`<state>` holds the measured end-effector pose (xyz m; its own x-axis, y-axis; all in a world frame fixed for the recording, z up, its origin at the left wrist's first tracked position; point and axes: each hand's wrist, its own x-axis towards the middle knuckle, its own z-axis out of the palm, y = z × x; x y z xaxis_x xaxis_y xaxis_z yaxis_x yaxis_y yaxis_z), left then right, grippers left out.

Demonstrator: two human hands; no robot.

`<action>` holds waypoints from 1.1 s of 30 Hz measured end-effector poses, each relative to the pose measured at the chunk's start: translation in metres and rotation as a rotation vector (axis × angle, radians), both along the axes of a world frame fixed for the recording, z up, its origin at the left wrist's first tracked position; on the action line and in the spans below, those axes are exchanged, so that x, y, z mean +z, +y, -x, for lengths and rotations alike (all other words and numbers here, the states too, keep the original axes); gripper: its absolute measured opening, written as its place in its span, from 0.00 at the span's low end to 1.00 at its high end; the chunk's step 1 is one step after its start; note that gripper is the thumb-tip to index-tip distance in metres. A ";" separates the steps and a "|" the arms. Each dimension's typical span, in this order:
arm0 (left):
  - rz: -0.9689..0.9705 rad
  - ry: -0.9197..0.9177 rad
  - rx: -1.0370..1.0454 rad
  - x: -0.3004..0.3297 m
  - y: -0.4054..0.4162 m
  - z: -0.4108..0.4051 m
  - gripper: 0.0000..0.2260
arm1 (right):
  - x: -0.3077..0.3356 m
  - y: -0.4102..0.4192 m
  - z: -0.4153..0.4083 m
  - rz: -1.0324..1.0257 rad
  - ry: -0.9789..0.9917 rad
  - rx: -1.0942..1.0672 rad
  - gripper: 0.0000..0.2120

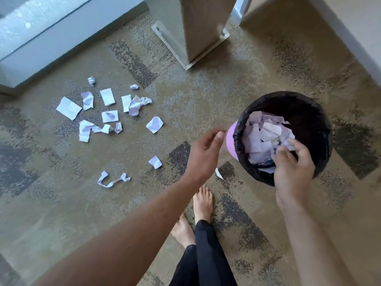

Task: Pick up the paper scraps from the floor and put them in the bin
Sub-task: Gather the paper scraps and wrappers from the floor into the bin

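Several white paper scraps (107,112) lie scattered on the carpet at the left. One scrap (155,162) and a twisted strip (112,180) sit nearer to me, and a small sliver (219,174) shows beside my left wrist. The pink bin (231,139) with a black liner stands at the right, holding several scraps (266,137). My right hand (292,164) reaches over the bin's near rim, fingers curled on paper inside it. My left hand (206,149) hovers just left of the bin, fingers loosely apart, holding nothing.
A mirrored pillar on a clear base (191,38) stands behind the bin. A pale low ledge (51,44) runs along the far left, and a wall edge (350,34) crosses the right corner. My bare feet (203,203) are on the carpet below the hands.
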<state>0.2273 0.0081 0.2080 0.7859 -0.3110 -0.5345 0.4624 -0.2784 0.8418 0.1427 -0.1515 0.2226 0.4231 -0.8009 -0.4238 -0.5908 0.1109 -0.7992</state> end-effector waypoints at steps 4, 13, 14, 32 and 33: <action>-0.123 -0.025 0.050 -0.019 0.049 0.009 0.14 | -0.002 0.040 -0.009 0.180 -0.079 0.319 0.11; -0.460 -0.129 0.190 -0.081 0.169 0.052 0.10 | -0.106 0.114 0.011 0.157 0.258 0.774 0.10; -0.497 -0.125 0.187 -0.092 0.182 0.060 0.11 | -0.125 0.114 0.018 0.165 0.321 0.788 0.11; -1.112 0.056 0.488 -0.304 0.359 0.062 0.31 | -0.321 0.093 0.063 0.495 0.560 0.637 0.20; -1.103 0.072 0.487 -0.308 0.362 0.056 0.30 | -0.322 0.091 0.062 0.523 0.535 0.633 0.20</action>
<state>0.1710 0.3698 -0.0995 0.6516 0.6604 -0.3733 0.7546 -0.6148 0.2296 0.0809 -0.0604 -0.0999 0.6948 -0.6335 -0.3405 -0.7175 -0.6434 -0.2669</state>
